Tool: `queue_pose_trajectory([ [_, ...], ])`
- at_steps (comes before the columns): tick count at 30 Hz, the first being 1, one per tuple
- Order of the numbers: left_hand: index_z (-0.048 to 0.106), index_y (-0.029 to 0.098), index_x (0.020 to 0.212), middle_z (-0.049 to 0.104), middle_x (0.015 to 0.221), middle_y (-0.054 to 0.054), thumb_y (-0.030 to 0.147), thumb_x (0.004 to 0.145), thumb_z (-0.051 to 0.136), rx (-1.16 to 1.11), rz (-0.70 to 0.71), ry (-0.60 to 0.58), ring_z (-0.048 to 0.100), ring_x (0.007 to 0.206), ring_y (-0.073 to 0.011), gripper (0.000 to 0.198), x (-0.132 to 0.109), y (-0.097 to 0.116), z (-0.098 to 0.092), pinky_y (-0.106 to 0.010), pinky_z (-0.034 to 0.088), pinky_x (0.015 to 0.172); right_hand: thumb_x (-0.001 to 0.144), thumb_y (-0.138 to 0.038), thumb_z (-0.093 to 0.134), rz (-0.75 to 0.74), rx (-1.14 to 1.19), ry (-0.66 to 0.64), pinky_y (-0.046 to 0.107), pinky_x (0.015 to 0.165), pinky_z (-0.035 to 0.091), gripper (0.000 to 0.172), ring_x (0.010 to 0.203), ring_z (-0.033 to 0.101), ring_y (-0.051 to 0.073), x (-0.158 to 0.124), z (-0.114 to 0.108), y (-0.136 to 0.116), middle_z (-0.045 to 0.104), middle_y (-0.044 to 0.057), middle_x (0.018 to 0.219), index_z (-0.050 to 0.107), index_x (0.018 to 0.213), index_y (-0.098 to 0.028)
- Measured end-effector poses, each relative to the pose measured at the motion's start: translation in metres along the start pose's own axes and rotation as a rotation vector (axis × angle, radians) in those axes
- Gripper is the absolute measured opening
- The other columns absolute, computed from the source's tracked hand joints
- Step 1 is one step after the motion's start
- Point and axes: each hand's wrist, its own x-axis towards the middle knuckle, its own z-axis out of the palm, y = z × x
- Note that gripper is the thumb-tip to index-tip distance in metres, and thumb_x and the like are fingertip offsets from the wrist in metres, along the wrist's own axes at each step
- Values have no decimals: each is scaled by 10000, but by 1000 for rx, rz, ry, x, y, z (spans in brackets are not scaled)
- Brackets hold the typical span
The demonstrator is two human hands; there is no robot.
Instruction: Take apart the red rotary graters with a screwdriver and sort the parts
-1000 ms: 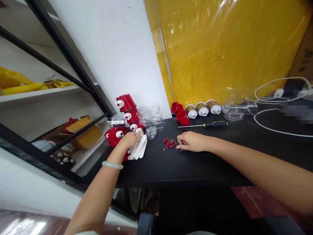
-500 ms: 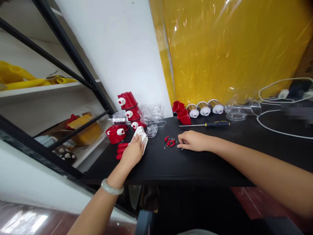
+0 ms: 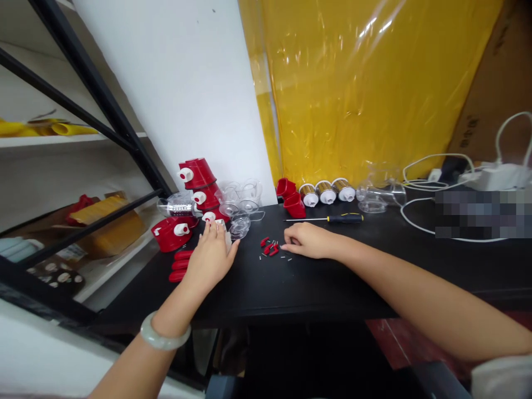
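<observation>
My left hand (image 3: 211,256) lies with its fingers stretched out over white parts (image 3: 228,239), most of which it covers. Red handle-like pieces (image 3: 180,265) are just left of it, and stacked red housings (image 3: 198,173) with white knobs stand behind. My right hand (image 3: 306,240) rests on the black table with its fingers curled; whatever its fingertips hold, if anything, is too small to tell. Beside those fingertips is a small pile of red clips (image 3: 271,248) with small screws. Behind the right hand lies a screwdriver (image 3: 344,219) with a black and yellow handle.
Two red cups (image 3: 294,205), several metal mesh cylinders (image 3: 325,192) and clear plastic parts (image 3: 374,197) line the back of the black table (image 3: 324,293). White cables (image 3: 419,224) lie at the right. A black-framed shelf (image 3: 120,133) stands at the left.
The view has shifted right. My left hand has opened and spread over the white parts it gripped before. My right hand has stayed beside the red clips.
</observation>
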Motion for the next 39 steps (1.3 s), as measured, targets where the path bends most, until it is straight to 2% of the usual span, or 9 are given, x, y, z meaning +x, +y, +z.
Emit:
queue_pose_trajectory([
  [4,413,-18,1395,389,1482,-272,470,927,418,-110,124,80,342,1413,-346,676,15,37,-25,-493,341,1134,917,-396,543,30,-145,194,321,764,404,225,836,535,204,5,-19,5,600,65,859,608,856,-190],
  [7,503,65,1351,539,1387,-207,451,935,418,-205,229,111,474,1327,-322,575,36,65,-37,-470,395,1095,890,-437,554,199,-322,487,451,880,388,255,1031,483,297,6,-51,20,557,124,1054,622,979,-208],
  [13,613,154,1232,695,1165,-122,350,922,460,-432,229,180,637,1097,-284,398,77,83,-21,-423,508,941,697,-517,730,748,-485,1078,567,980,317,806,1262,337,400,-33,-116,95,370,200,1359,408,1357,-182],
  [18,671,166,1125,719,1085,-100,324,913,471,-545,256,221,656,1021,-256,332,76,73,14,-409,516,918,506,-598,827,1159,-252,964,554,962,385,1185,1206,476,439,-75,-106,158,475,302,1320,285,1427,-83],
  [23,705,172,1091,721,1080,-102,325,905,485,-712,373,225,638,1051,-236,326,75,65,26,-413,481,978,608,-639,727,1202,-112,962,486,867,467,753,1022,619,354,-87,-93,178,658,187,1078,555,1142,-137],
  [26,705,177,1101,712,1092,-112,315,900,493,-790,364,221,628,1060,-242,323,75,65,23,-433,463,995,646,-619,702,1145,-186,1000,497,890,449,616,1043,603,354,-80,-106,162,665,174,1082,599,1039,-156],
  [30,650,197,1207,675,1191,-116,318,832,607,-1033,305,190,590,1161,-255,396,70,72,16,-457,401,1072,693,-607,680,752,-436,1091,540,967,392,558,1140,540,369,-54,-128,101,668,174,1089,615,1007,-151],
  [35,511,228,1356,559,1376,-136,345,720,761,-1665,246,-86,481,1325,-266,693,65,81,11,-471,328,1131,672,-559,740,375,49,707,412,834,503,480,905,661,266,4,-111,6,710,133,951,626,905,-155],
  [39,517,249,1344,479,1445,-163,341,599,860,-1984,284,-440,513,1287,-340,825,65,78,14,-498,404,1062,727,-560,711,306,294,466,374,776,515,453,808,670,226,41,-78,-29,720,117,889,639,900,-147],
])
